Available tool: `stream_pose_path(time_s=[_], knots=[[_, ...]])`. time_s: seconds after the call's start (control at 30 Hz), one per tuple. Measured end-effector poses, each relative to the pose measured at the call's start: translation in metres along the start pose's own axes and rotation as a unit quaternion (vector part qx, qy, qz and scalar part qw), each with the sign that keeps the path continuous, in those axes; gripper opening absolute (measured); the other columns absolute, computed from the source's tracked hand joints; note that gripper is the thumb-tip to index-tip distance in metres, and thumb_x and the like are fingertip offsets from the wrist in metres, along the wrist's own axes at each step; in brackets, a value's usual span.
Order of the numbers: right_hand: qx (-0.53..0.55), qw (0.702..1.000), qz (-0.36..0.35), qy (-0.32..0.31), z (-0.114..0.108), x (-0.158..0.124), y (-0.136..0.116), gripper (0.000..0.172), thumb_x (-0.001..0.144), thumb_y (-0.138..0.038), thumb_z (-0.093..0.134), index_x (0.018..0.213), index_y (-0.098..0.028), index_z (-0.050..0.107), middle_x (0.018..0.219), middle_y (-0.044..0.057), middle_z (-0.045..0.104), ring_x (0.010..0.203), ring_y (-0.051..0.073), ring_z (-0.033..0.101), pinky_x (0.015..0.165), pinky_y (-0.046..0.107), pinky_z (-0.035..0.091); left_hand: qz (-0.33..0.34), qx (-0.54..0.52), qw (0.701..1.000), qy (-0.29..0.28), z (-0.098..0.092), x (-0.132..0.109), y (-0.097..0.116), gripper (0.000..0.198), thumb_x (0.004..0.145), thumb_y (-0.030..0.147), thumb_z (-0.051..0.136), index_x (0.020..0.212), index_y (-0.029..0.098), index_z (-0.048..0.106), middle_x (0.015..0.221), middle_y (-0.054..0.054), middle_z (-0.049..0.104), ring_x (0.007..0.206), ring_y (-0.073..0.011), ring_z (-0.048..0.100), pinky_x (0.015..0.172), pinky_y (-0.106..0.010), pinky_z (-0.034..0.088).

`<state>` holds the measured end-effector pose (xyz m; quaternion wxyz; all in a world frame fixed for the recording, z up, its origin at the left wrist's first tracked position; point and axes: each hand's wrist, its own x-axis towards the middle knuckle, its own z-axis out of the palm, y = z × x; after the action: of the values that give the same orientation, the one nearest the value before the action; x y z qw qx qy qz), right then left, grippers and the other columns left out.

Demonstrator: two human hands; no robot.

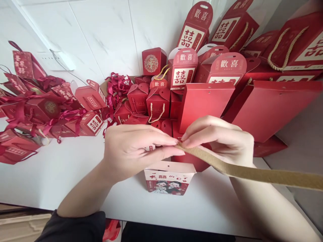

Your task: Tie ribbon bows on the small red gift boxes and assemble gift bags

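Observation:
My left hand [131, 148] and my right hand [222, 139] meet above the white table [63, 174], both pinching the end of a flat tan ribbon [252, 173]. The ribbon runs from the pinch away to the right edge of view. Below my hands stands a small open gift box [168, 181] with a cartoon couple printed on its white and red front. Its flap is up and its inside is hidden.
Several red gift boxes with gold rope handles [156, 97] crowd the table's back. Taller red bags [267, 104] lean at the right. A heap of red boxes with dark red ribbons [45, 111] lies at the left. A white tiled wall [106, 33] stands behind.

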<state>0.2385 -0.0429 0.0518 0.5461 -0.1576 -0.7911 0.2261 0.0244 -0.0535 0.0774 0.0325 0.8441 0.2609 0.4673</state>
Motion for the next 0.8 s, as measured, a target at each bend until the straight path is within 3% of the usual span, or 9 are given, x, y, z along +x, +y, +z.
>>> stream_pose_path(time_s=[0.1,0.23,0.43,0.57,0.8], knots=[[-0.004,0.999,-0.006,0.044,0.006,-0.001,0.003,0.014,0.081,-0.007,0.073,0.091,-0.018,0.074,0.088,0.005,0.069,0.079,0.015,0.066,0.071,0.028,0.055,0.015,0.012,0.999,0.033,0.005,0.000,-0.003,0.008,0.079,0.029,0.078,0.084,0.029,0.072,0.079,0.008,0.077,0.064,-0.0099,0.070,0.056,-0.020,0.057],[0.012,0.998,-0.003,0.057,0.009,-0.001,0.006,0.018,0.080,-0.004,0.072,0.092,-0.017,0.073,0.087,0.005,0.069,0.078,0.015,0.066,0.070,0.028,0.055,0.019,0.011,0.999,0.027,0.007,0.002,-0.008,0.006,0.081,0.025,0.077,0.085,0.027,0.073,0.080,0.006,0.077,0.063,-0.0091,0.070,0.055,-0.019,0.057],[0.115,0.987,0.082,-0.074,-0.005,-0.002,0.007,0.035,0.089,-0.001,0.059,0.118,-0.019,0.065,0.106,0.006,0.068,0.092,0.014,0.067,0.080,0.028,0.058,0.105,0.011,0.994,-0.033,-0.003,0.007,-0.011,0.007,0.082,0.018,0.075,0.087,0.023,0.073,0.080,0.003,0.078,0.068,-0.0092,0.072,0.063,-0.016,0.059],[0.109,0.984,0.059,-0.130,-0.012,0.001,0.009,0.038,0.090,-0.007,0.061,0.125,-0.020,0.065,0.113,0.008,0.068,0.100,0.017,0.067,0.086,0.030,0.058,0.138,0.046,0.987,-0.066,-0.006,0.006,-0.010,0.006,0.085,0.020,0.071,0.088,0.026,0.073,0.082,0.004,0.078,0.070,-0.0109,0.073,0.064,-0.019,0.059],[0.086,0.988,0.039,-0.126,-0.012,0.002,0.010,0.034,0.087,-0.005,0.065,0.117,-0.021,0.071,0.104,0.007,0.072,0.094,0.016,0.069,0.081,0.029,0.060,0.099,0.047,0.990,-0.089,-0.009,0.005,-0.010,0.012,0.087,0.026,0.067,0.090,0.035,0.074,0.085,0.007,0.078,0.070,-0.0136,0.074,0.062,-0.024,0.060]])
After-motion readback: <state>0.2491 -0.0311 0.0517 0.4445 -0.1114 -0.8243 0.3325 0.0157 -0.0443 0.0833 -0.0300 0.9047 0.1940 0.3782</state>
